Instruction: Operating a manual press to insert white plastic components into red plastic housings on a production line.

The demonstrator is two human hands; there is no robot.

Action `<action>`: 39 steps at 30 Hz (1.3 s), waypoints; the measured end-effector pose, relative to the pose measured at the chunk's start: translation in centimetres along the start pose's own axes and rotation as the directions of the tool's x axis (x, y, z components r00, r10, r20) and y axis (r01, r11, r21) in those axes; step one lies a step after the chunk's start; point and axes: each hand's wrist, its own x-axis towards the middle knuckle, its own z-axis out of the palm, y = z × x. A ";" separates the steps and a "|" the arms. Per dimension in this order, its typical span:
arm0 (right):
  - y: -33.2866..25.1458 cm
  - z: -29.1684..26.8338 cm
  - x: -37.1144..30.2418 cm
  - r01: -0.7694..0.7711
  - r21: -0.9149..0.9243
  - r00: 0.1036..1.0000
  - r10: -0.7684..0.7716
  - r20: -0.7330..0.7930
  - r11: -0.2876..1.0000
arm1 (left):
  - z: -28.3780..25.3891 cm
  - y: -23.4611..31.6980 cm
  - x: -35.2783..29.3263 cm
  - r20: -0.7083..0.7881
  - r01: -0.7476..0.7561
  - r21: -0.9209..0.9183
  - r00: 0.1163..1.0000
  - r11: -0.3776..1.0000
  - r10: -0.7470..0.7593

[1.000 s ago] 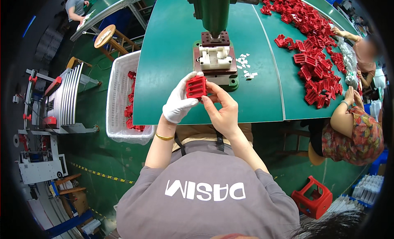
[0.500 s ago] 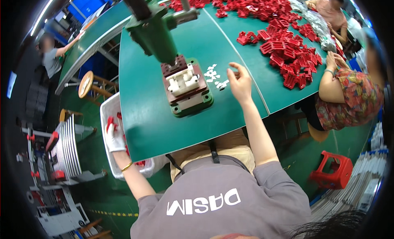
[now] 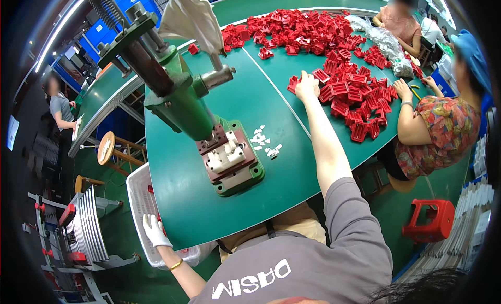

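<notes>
My right hand (image 3: 307, 88) is stretched far out over the green table, its fingers closed on a red plastic part (image 3: 293, 84) at the left side of the red pile. In a white glove, my left hand (image 3: 153, 231) hangs over the white plastic basket (image 3: 136, 199) beside the table, fingers apart and holding nothing. Red parts show partly inside that basket. A green hand press (image 3: 180, 103) stands on the table between my arms, with a white fixture block (image 3: 226, 155) under its ram. Small white pieces (image 3: 260, 139) lie scattered just right of the press.
A large heap of red plastic parts (image 3: 308, 30) spreads over the far table. Two co-workers sit at the right, near clear plastic bags (image 3: 386, 43). Another person stands far left. A wooden stool (image 3: 106, 148) and a red plastic stool (image 3: 428, 220) stand on the floor.
My right hand has reached forward from beside the small white pieces to a red part. My left hand has let go of the red part it held at the basket. The view has shifted.
</notes>
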 end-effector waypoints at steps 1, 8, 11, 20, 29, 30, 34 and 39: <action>0.3 0.2 -0.1 0.041 -0.008 0.999 -0.042 -0.031 0.999 | 0.7 0.8 -0.9 0.033 -0.024 -0.001 0.999 1.000 0.024; 4.1 -0.3 -5.4 0.454 0.184 0.804 -0.311 -0.507 0.872 | 8.2 5.2 -5.2 0.331 -0.264 0.098 0.918 0.960 0.218; 3.6 -3.3 -10.5 0.611 0.284 0.735 -0.395 -0.551 0.739 | 13.0 8.1 -9.5 0.569 -0.338 0.094 0.790 0.936 0.228; 0.1 -9.9 -26.6 0.793 0.452 0.606 -0.593 -0.529 0.407 | 26.8 7.9 -19.9 0.947 0.371 -0.019 0.305 0.928 -0.102; -1.6 -10.5 -31.1 0.745 0.536 0.641 -0.647 -0.413 0.396 | 25.4 6.3 -18.8 0.875 0.508 -0.241 0.483 0.827 -0.041; -1.8 -10.5 -31.3 0.672 0.587 0.714 -0.607 -0.349 0.452 | 25.2 6.5 -18.7 0.854 0.499 -0.266 0.518 0.825 -0.039; -2.3 -10.1 -31.5 0.129 0.931 0.836 -0.543 0.084 0.343 | 24.4 6.7 -17.8 0.865 0.462 -0.213 0.499 0.861 -0.053; -2.3 -10.6 -30.6 -0.038 0.956 0.692 -0.683 0.235 0.290 | 23.0 7.4 -16.4 0.940 0.339 -0.051 0.334 0.939 -0.069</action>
